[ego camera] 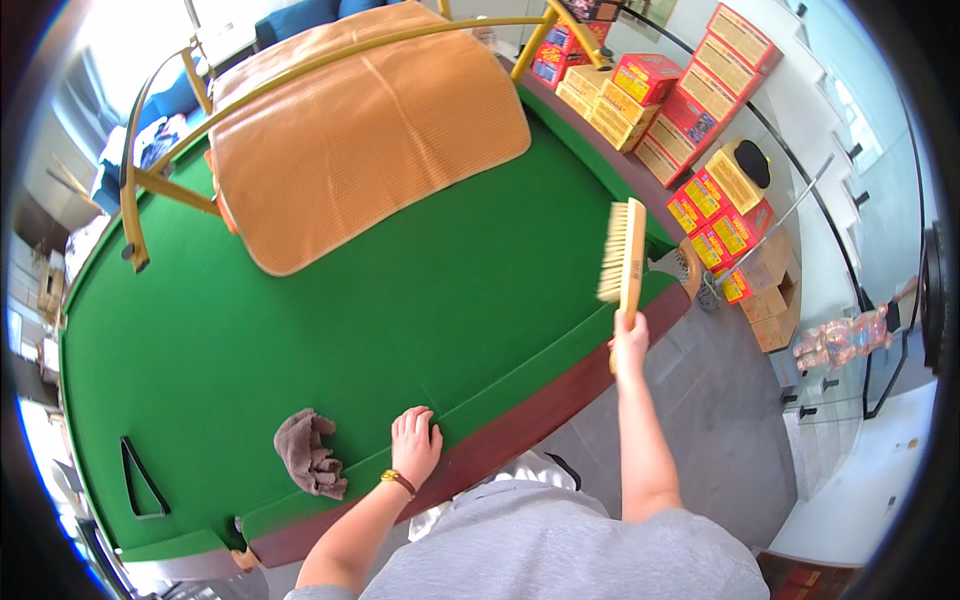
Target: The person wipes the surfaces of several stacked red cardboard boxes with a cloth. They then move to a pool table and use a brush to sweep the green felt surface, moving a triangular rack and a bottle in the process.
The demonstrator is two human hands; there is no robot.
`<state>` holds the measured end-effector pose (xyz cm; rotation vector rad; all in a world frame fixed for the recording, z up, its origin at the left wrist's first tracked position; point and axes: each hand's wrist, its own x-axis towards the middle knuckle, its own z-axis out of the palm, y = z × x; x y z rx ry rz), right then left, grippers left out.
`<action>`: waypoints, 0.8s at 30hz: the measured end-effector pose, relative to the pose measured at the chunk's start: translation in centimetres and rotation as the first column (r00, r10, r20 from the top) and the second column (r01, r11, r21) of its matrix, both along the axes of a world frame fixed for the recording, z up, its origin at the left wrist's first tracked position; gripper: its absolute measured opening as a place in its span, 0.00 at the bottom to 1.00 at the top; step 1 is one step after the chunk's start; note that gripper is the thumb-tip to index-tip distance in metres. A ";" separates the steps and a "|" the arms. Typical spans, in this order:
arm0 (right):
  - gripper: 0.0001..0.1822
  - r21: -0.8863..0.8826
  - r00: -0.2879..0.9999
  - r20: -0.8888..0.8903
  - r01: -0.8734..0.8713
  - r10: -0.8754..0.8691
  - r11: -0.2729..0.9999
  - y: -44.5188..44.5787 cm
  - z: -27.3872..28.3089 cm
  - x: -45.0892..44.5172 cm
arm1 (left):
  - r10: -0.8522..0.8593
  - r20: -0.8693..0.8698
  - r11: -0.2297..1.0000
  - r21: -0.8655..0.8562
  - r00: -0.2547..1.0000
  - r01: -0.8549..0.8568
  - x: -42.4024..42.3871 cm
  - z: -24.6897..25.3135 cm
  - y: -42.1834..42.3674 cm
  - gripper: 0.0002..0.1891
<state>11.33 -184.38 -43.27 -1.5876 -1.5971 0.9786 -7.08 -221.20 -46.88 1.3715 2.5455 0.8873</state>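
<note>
My right hand (630, 341) grips the handle of a wooden table brush (634, 255). Its pale bristles face left, above the cushion near the corner pocket (684, 264). My left hand (415, 442) rests on the near cushion of a green-clothed billiard table (390, 322), fingers slightly spread and holding nothing. To its left, a crumpled brown cloth (309, 454) lies on the felt by the cushion. Farther left sits a black triangle rack (141, 480). An orange-tan mat (367, 142) covers part of the table's far side.
A yellow metal frame (322, 56) stands over the mat, its legs reaching out on both sides. Stacked red and yellow cartons (709, 97) line the wall beyond the table's right end, with a grey rod (780, 217) leaning there. Another pocket (238, 531) is at near left.
</note>
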 end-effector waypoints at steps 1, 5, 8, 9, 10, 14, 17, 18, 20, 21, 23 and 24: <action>0.16 -0.044 0.994 -0.104 -0.035 0.030 0.998 -1.6 0.1 -0.5 | 0.028 0.020 0.998 0.062 0.999 -0.029 0.5 0.4 1.3 0.15; 0.17 -0.217 0.859 -0.511 -0.174 0.040 0.961 -9.5 1.2 -5.7 | -0.232 0.480 0.936 0.346 0.846 0.061 3.8 6.6 12.3 0.16; 0.18 -0.279 0.677 -0.736 -0.272 -0.023 0.921 -11.8 2.6 -8.1 | -0.213 0.790 0.963 0.271 0.576 -0.015 5.8 10.6 18.3 0.20; 0.18 -0.252 0.690 -0.724 -0.272 0.005 0.929 -11.6 3.2 -8.3 | -0.167 0.818 0.969 0.239 0.550 -0.062 6.0 11.4 19.4 0.21; 0.20 -0.244 0.746 -0.662 -0.307 0.073 0.920 -11.6 4.7 -7.8 | -0.170 0.782 0.964 0.259 0.600 -0.065 6.2 11.5 20.0 0.21; 0.25 0.136 0.750 -0.566 -0.324 0.342 0.936 -10.3 1.8 -5.9 | -0.051 0.677 0.991 0.123 0.734 -0.044 6.4 12.0 22.6 0.22; 0.22 0.438 0.760 -0.044 -0.569 0.649 0.696 -6.4 1.2 -3.0 | 0.004 0.477 1.000 0.003 0.879 -0.006 3.0 11.1 24.5 0.24; 0.18 0.532 0.745 0.240 -0.637 0.623 0.557 -4.7 2.5 -1.9 | 0.042 0.424 0.999 -0.048 0.905 -0.024 0.6 10.5 25.1 0.23; 0.20 0.442 0.769 0.482 -0.627 0.419 0.642 0.3 2.6 1.0 | 0.061 0.230 0.995 -0.089 0.971 -0.041 -3.7 9.6 27.5 0.22; 0.26 0.343 0.775 0.565 -0.533 0.284 0.774 2.7 0.8 2.9 | 0.053 0.083 0.996 -0.081 0.995 -0.046 -5.8 9.6 29.0 0.21; 0.37 0.318 0.760 0.649 -0.323 0.044 0.891 6.9 -4.5 7.1 | -0.005 -0.143 0.998 -0.067 0.990 -0.005 -10.2 8.5 33.4 0.20; 0.39 0.273 0.767 0.640 -0.288 0.050 0.918 8.0 -5.2 7.8 | 0.026 -0.206 0.996 -0.082 0.978 -0.043 -12.2 7.7 35.2 0.20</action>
